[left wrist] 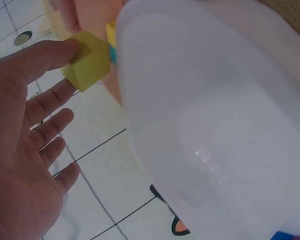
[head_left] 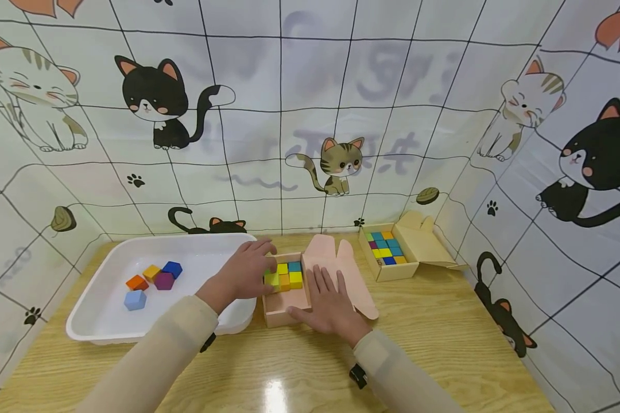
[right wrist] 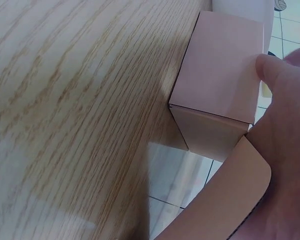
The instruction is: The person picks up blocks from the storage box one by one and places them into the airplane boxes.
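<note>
My left hand [head_left: 244,271] pinches a yellow-green cube block [left wrist: 92,62] between thumb and forefinger, over the left side of a small pink cardboard box [head_left: 279,319]. Several yellow, orange [head_left: 284,283] and teal blocks sit in that box toward its far side, and bare floor shows at its near end. My right hand [head_left: 332,304] lies with fingers extended on the box's folded-out lid [head_left: 321,249], its thumb at the box's near right rim. In the right wrist view, the thumb touches the top edge of the pink box wall [right wrist: 217,67].
A white plastic tray [head_left: 95,307] stands left of the pink box, holding several loose blocks, among them a light blue block [head_left: 135,300] and a purple block [head_left: 164,280]. Back right, a cream box [head_left: 398,272] filled with coloured blocks has its lid [head_left: 427,241] folded open.
</note>
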The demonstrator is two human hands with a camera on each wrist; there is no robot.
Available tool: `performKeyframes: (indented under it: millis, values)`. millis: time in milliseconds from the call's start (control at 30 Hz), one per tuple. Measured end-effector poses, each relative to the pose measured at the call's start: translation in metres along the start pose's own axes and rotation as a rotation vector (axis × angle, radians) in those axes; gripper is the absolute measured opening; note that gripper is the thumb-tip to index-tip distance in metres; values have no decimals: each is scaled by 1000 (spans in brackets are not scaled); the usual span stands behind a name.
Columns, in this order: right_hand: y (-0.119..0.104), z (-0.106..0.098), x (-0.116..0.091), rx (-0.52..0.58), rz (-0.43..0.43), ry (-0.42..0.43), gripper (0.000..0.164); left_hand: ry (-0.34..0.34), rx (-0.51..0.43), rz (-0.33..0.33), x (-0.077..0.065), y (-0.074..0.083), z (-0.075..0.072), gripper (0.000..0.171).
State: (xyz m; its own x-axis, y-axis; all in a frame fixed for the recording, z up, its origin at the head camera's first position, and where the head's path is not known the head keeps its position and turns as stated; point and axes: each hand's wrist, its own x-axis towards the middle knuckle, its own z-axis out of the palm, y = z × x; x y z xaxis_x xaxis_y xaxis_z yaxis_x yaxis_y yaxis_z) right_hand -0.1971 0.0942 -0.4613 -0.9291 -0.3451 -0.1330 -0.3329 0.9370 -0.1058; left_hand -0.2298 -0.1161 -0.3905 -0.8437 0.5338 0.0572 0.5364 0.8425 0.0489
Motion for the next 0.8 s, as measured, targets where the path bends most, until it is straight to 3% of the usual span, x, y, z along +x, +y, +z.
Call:
performKeyframes:
  millis: [233,400,800]
  values:
    - [-3,-2,-2,17,3,13,101,-69,28,-33,9,5,20,26]
    - [-4,-3,-2,21,9,9,101,-119,76,-60,14,7,28,28]
    - [0,3,3,32,17,0,103,-190,84,-116,16,5,42,36]
